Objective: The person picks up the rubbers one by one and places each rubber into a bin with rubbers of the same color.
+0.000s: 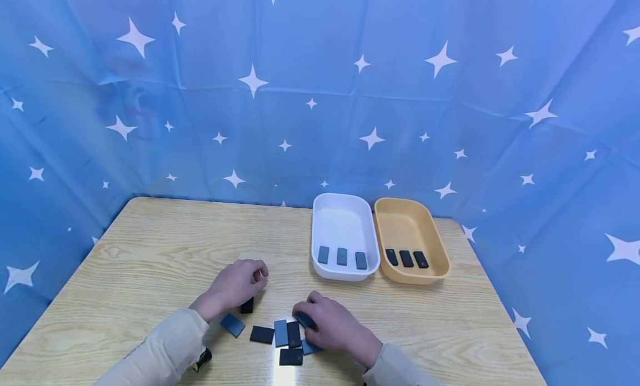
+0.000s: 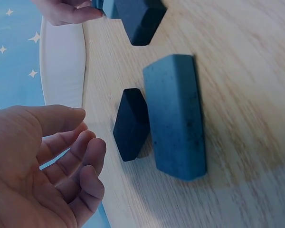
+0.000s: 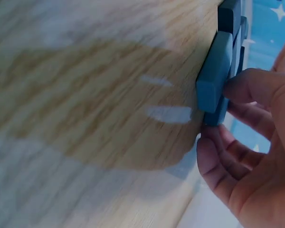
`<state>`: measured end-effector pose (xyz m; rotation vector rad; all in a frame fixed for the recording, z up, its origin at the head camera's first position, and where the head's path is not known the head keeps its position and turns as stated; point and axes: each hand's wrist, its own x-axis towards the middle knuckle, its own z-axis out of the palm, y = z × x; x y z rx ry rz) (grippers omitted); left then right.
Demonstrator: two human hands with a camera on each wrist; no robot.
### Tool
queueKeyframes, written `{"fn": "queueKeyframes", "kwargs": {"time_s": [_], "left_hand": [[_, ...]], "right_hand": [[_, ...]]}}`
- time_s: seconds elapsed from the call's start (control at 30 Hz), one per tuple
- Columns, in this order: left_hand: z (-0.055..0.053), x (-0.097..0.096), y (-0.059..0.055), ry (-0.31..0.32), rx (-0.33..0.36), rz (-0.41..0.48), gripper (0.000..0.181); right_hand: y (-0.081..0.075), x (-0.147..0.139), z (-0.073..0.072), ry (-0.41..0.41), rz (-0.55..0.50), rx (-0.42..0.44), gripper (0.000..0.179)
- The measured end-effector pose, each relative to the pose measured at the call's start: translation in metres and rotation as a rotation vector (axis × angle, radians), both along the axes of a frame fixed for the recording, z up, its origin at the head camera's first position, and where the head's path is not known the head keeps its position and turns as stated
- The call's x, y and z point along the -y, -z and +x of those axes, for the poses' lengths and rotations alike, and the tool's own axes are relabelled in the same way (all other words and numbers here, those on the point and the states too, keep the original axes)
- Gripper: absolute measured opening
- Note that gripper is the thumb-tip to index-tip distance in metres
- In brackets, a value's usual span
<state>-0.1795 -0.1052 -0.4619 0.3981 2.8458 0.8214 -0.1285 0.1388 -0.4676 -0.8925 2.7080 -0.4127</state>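
Observation:
My right hand (image 1: pixel 336 326) pinches a dark blue block (image 1: pixel 305 320) between thumb and fingers, low over the table. Close beside the thumb lies another blue block (image 3: pixel 213 78), partly covered by that hand in the head view. My left hand (image 1: pixel 237 285) holds nothing; its fingers are loosely curled, just beyond a black block (image 1: pixel 247 305). A blue block (image 2: pixel 175 116) lies near the left wrist. Between the hands are a black block (image 1: pixel 262 334), a blue-grey block (image 1: pixel 281 334), an adjoining black block (image 1: pixel 294 335) and a black block (image 1: pixel 291 357) nearer the front.
At the back right stand a white bin (image 1: pixel 345 219) with three blue-grey blocks in a row and an orange bin (image 1: pixel 404 222) with three black ones. A small black-and-yellow object (image 1: pixel 202 359) is partly hidden by the left sleeve. A starry blue curtain (image 1: pixel 300 97) hangs behind the table.

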Motion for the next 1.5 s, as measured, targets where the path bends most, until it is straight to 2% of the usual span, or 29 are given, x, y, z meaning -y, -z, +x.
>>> {"fn": "queueKeyframes", "kwargs": {"time_s": [0.33,0.67,1.07,1.5], "left_hand": [[0.0,-0.001,-0.001,-0.019,0.006,0.003,0.008],[0.002,-0.001,-0.001,-0.007,0.003,0.007,0.009],[0.001,0.001,-0.001,-0.008,-0.005,0.008,0.007],[0.002,0.001,-0.001,-0.005,-0.021,0.017,0.009]], "right_hand": [[0.004,0.005,0.002,0.036,0.038,-0.059,0.042],[0.002,0.008,0.002,0.065,0.062,-0.024,0.039],[0.002,0.008,-0.001,0.067,0.037,0.007,0.036],[-0.008,0.004,-0.01,0.11,0.035,0.038,0.03]]}}
